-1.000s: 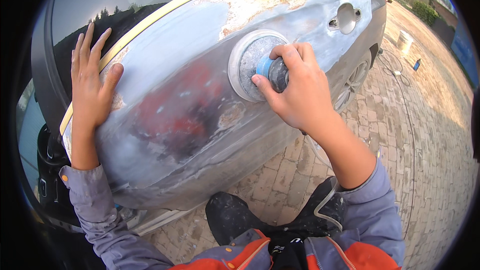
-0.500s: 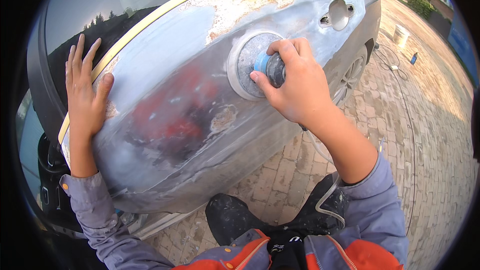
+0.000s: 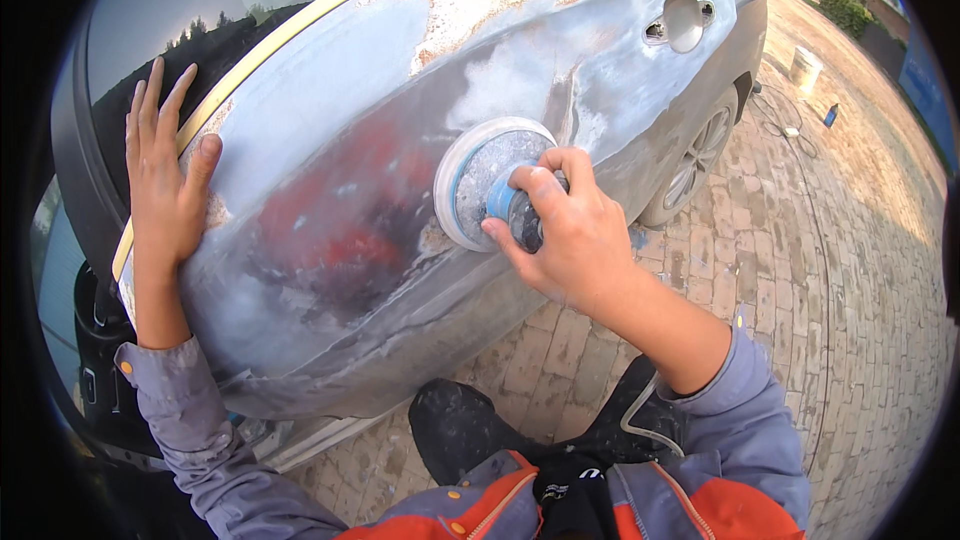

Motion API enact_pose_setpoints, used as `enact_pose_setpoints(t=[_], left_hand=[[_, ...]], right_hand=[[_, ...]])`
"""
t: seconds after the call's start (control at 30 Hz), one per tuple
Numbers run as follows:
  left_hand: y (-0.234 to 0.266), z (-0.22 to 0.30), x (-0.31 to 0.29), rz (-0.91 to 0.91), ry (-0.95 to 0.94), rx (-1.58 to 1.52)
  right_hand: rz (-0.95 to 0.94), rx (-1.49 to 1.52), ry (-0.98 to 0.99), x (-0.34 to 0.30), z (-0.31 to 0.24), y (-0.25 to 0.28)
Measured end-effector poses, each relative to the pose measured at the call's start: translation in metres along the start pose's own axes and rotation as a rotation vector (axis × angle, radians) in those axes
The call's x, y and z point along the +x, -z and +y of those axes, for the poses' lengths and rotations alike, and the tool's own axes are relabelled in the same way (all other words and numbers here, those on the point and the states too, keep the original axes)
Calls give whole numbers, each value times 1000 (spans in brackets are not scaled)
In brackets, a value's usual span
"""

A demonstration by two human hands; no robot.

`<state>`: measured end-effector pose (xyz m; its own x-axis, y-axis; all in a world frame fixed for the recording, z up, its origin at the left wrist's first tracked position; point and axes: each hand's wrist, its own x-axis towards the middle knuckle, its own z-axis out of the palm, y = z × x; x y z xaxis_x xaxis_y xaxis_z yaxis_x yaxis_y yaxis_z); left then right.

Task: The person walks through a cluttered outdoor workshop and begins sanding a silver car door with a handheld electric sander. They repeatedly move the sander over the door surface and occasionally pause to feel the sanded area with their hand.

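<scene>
My right hand [image 3: 565, 225] is wrapped round the black and blue grip of a round disc sander [image 3: 490, 180]. The sander's pale, dusty disc lies against the middle of a car door [image 3: 360, 170], whose skin is sanded to patches of grey, light blue, red and bare tan filler. At the door's upper left, my left hand [image 3: 167, 175] rests with fingers spread, its fingertips on the dark window [image 3: 200, 40] and its palm over the yellow tape [image 3: 255, 60] along the window edge. A handle recess [image 3: 683, 22] shows at the door's far end.
Beyond the door is the car's rear wheel [image 3: 700, 150]. Brick paving [image 3: 760, 280] runs along the right, crossed by a thin cable [image 3: 826, 340]. A white bucket [image 3: 804, 70] and a small dark blue bottle [image 3: 830, 115] stand farther off. A pale hose [image 3: 640, 420] hangs near my right leg.
My right hand has moved the sander down and slightly left across the door, uncovering a light patch and a streak above it. My left hand stays almost in place.
</scene>
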<state>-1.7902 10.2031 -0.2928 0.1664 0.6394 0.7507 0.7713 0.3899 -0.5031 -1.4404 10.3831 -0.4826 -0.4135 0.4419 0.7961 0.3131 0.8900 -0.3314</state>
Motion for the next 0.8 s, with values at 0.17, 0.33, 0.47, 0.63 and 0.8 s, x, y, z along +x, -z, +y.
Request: enact_pose_setpoints(t=[0.17, 0.33, 0.47, 0.63, 0.8], left_hand=[[-1, -2, -1, 2, -7, -2], [-2, -4, -2, 5, -20, 3], [-4, -6, -1, 22, -39, 36], [-6, -8, -2, 30, -42, 16], [-6, -9, -3, 40, -48, 13]], right_hand=[[-35, -3, 90, -51, -14, -27], [49, 13, -15, -16, 2, -12], [209, -30, -86, 20, 19, -1], [212, 50, -18, -19, -2, -29], [163, 13, 164, -67, -26, -64]])
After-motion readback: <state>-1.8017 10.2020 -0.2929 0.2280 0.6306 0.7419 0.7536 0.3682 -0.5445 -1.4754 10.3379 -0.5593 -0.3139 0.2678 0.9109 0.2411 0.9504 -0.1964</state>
